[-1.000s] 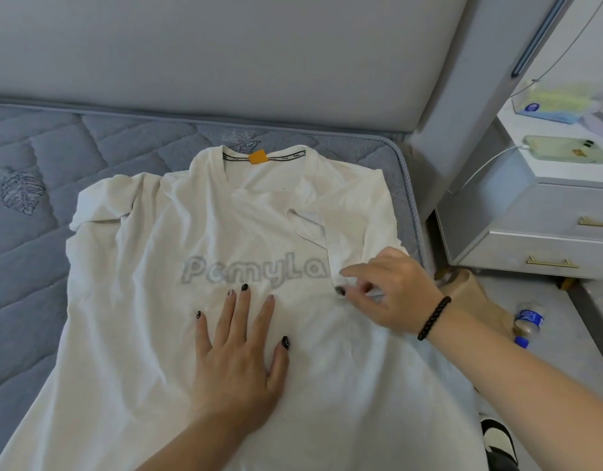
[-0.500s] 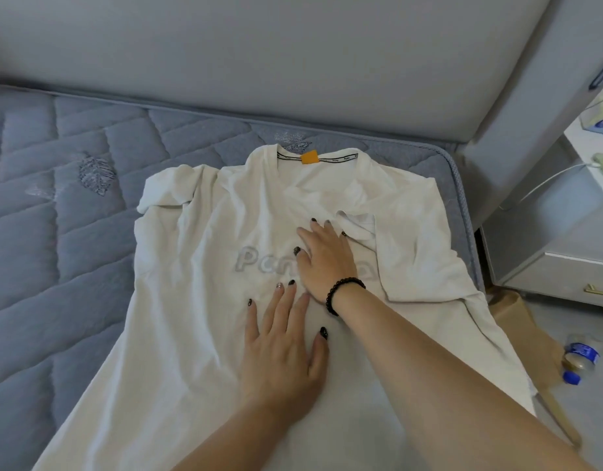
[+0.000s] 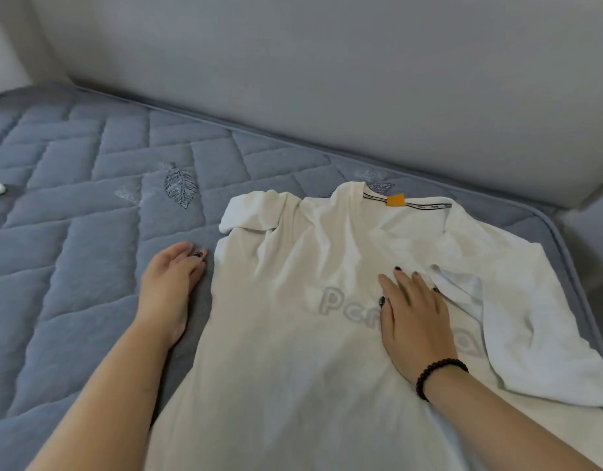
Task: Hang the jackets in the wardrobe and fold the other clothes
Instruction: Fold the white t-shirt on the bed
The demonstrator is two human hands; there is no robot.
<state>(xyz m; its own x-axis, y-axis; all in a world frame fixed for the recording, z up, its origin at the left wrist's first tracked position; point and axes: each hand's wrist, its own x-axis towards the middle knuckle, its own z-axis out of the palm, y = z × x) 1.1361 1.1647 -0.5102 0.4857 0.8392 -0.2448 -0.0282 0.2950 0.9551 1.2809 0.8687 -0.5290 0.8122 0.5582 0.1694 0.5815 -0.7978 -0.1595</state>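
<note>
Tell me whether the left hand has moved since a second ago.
Yes. The left hand was pressing flat on the shirt below the lettering; it is now off the shirt's left edge, over the mattress.

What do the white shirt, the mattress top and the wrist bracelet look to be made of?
White shirt: soft matte knit, probably cotton jersey; it creases limply.
Mattress top: blue-grey quilted fabric, stitched into padded panels with embroidered leaves.
Bracelet on the right hand: dark, slightly glossy round beads; the material can't be told.
</note>
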